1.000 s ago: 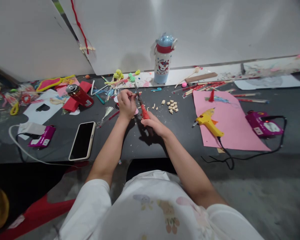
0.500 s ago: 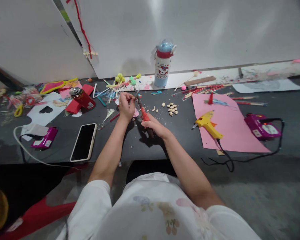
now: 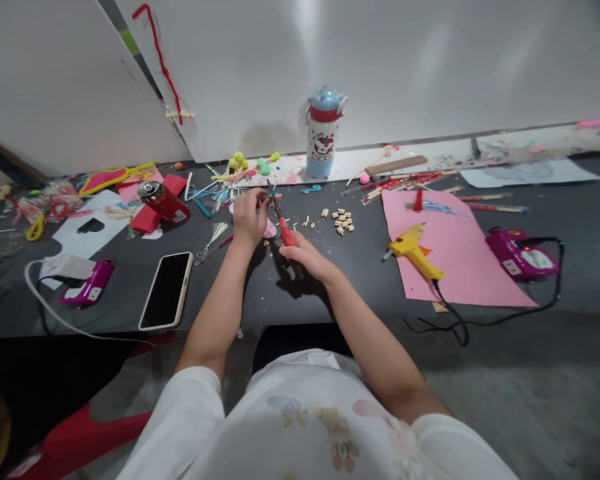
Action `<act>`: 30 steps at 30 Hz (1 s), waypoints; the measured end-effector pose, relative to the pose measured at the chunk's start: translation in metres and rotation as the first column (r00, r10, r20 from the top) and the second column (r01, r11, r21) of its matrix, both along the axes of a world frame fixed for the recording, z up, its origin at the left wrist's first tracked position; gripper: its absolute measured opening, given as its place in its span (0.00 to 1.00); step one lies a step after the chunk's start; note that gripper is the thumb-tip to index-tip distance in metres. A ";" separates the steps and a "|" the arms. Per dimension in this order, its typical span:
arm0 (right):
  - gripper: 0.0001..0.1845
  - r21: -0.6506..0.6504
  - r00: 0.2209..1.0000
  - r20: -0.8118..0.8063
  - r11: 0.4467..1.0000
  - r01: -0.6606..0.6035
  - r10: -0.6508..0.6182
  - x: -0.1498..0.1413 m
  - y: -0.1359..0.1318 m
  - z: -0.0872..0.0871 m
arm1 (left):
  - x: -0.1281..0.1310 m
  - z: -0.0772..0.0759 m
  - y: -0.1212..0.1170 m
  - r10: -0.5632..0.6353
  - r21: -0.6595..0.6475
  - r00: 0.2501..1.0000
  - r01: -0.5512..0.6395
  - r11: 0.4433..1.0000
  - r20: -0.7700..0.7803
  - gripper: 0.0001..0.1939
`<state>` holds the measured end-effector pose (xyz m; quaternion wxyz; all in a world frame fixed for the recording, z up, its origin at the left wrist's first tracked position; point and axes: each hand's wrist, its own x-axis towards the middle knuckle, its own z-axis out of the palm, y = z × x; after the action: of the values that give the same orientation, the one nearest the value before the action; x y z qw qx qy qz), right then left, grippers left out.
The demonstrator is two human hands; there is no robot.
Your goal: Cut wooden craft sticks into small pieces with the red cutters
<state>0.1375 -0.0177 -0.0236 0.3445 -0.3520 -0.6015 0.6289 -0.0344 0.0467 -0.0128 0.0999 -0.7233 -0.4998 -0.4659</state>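
My right hand (image 3: 304,255) is closed round the red handles of a pair of scissors (image 3: 281,220), whose dark blades point up and away towards my left hand. My left hand (image 3: 249,215) pinches a thin red stick (image 3: 269,196) and holds its end between the blades. Both hands hover just above the dark table (image 3: 280,287) in front of me. A small pile of short cut wooden bits (image 3: 343,221) lies just right of the scissors.
A phone (image 3: 165,289) lies face up at the left, near a purple device (image 3: 87,285) with a white cable. A red can (image 3: 164,201), a blue-and-white bottle (image 3: 322,133), a yellow glue gun (image 3: 415,249) on pink paper (image 3: 460,267), and loose sticks (image 3: 405,181) surround the work spot.
The hands, stick and scissors keep nearly the same pose; the view has drifted slightly so everything sits a little lower in frame.
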 end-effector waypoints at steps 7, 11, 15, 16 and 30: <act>0.32 0.259 0.963 0.201 0.958 0.123 -0.178 -0.007 -0.001 -0.005 | -0.007 0.010 -0.011 0.073 0.045 0.991 -0.068 0.997 -0.114 0.14; 0.36 0.327 0.937 0.250 0.932 0.156 -0.244 -0.008 -0.003 -0.004 | -0.007 0.011 -0.014 0.070 0.025 0.995 -0.068 0.997 -0.077 0.12; 0.38 0.376 0.915 0.287 0.912 0.164 -0.283 -0.007 -0.006 0.000 | -0.006 0.016 -0.018 0.042 -0.011 0.999 -0.042 0.999 -0.033 0.10; 0.38 0.385 0.912 0.292 0.908 0.163 -0.288 -0.007 -0.006 0.001 | -0.006 0.018 -0.019 0.033 -0.018 0.999 -0.033 0.999 -0.024 0.10; 0.41 0.482 0.900 0.326 0.870 0.106 -0.291 0.000 -0.004 0.001 | -0.007 0.030 -0.028 0.004 -0.160 0.999 0.002 0.987 0.034 0.11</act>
<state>0.1376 -0.0222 -0.0222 0.3549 -0.4405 -0.7469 0.3495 -0.0416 0.0190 0.0169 0.0331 -0.7206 -0.5376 -0.4367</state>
